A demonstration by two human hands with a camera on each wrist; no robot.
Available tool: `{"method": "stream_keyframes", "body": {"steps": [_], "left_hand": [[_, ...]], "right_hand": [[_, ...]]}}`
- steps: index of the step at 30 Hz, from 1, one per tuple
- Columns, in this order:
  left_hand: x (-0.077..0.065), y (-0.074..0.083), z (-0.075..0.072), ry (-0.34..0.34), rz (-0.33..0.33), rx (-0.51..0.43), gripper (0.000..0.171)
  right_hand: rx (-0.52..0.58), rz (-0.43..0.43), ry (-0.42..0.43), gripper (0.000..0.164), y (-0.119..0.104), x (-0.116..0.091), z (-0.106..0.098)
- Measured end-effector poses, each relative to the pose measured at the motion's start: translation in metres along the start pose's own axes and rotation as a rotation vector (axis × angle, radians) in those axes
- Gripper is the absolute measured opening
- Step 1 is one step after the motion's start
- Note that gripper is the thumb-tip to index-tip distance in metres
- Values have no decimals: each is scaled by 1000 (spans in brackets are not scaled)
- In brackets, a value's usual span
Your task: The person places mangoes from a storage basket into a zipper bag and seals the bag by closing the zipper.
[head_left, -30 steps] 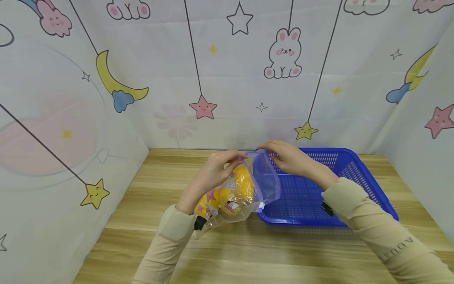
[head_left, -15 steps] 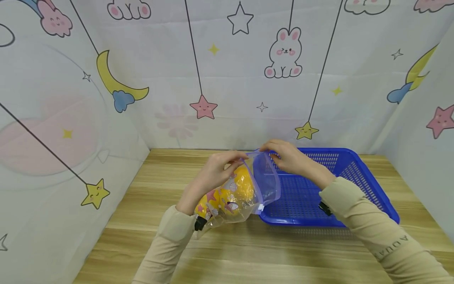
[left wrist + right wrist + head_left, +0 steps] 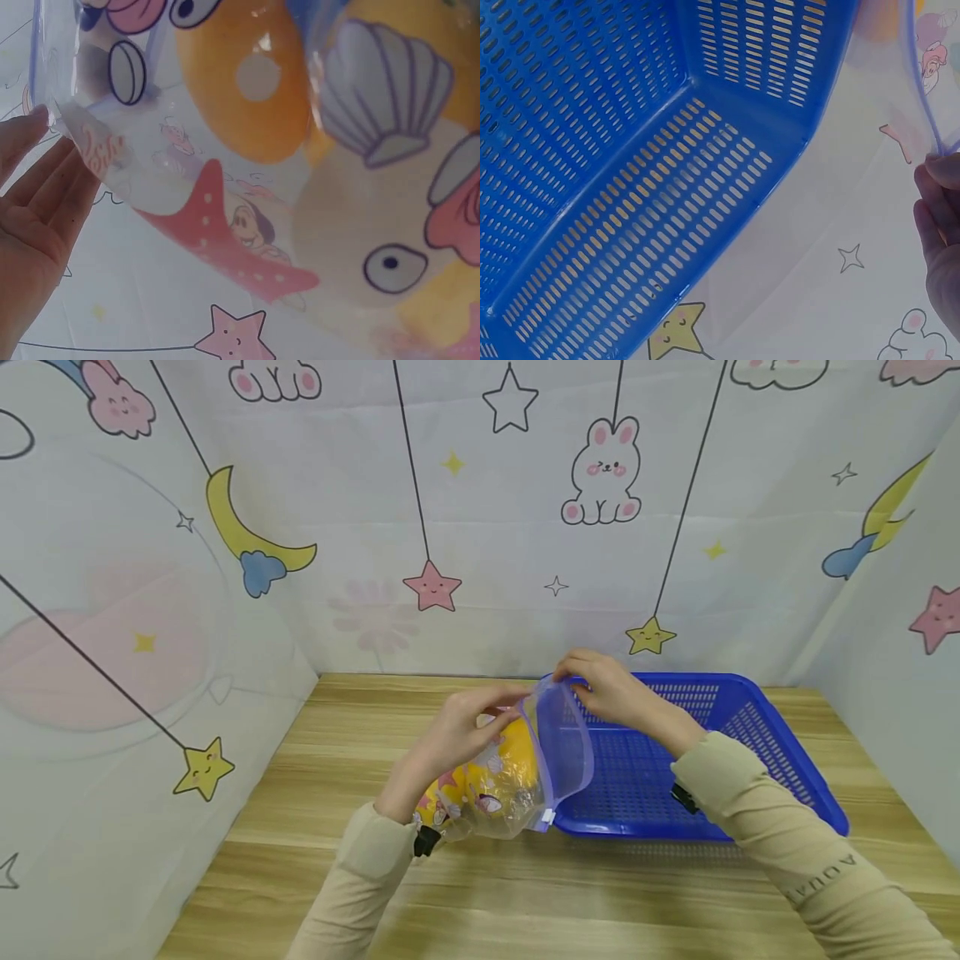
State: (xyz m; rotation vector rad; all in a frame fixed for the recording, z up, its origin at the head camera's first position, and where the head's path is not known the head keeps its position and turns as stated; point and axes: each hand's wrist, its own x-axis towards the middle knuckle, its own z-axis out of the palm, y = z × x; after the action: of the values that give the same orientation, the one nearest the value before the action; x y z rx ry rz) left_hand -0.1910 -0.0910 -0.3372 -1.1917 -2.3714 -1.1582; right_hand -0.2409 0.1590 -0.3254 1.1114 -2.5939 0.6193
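A clear zip bag (image 3: pixel 498 822) printed with starfish and shells lies tilted at the table's middle. Its purple-rimmed mouth gapes toward the right, with a white slider (image 3: pixel 547 817) at the near corner. Rounded yellow-orange things (image 3: pixel 519 750) fill it; in the left wrist view one smooth, oval yellow-orange piece (image 3: pixel 240 112) shows through the plastic, its kind unclear. My left hand (image 3: pixel 467 727) pinches the upper side of the bag near the mouth. My right hand (image 3: pixel 609 692) pinches the far upper corner of the purple rim, thumb against fingers.
A blue slotted plastic basket (image 3: pixel 675 831) stands right of the bag, under my right forearm; the bag's mouth overlaps its left rim. The wood-grain table (image 3: pixel 570 902) runs back to a white cartoon-printed cloth (image 3: pixel 510 518), which also hangs at both sides.
My left hand has shifted slightly right along the bag, its thumb now lower on the plastic. The slider corner has sunk a little toward me. My right hand has barely moved, keeping its pinch.
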Motion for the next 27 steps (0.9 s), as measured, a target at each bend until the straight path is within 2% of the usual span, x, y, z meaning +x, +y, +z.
{"method": "stream_keyframes", "body": {"steps": [4, 10, 15, 18, 23, 27], "left_hand": [[-5, 0, 2, 10, -7, -2, 28], [-19, 2, 5, 28, -18, 54, 30], [-29, 4, 10, 72, 37, 56, 28], [-35, 5, 13, 112, 84, 88, 27], [-46, 13, 20, 154, 100, 196, 25], [-56, 20, 24, 175, 107, 223, 26]], "right_hand": [[-9, -3, 2, 20, 1, 2, 1], [-14, 1, 2, 18, 3, 0, 0], [-25, -3, 15, 17, 7, -3, 1], [-29, -4, 20, 16, 8, -4, 1], [-28, -8, 26, 17, 9, -5, 1], [-23, -7, 23, 16, 9, -5, 1]]}}
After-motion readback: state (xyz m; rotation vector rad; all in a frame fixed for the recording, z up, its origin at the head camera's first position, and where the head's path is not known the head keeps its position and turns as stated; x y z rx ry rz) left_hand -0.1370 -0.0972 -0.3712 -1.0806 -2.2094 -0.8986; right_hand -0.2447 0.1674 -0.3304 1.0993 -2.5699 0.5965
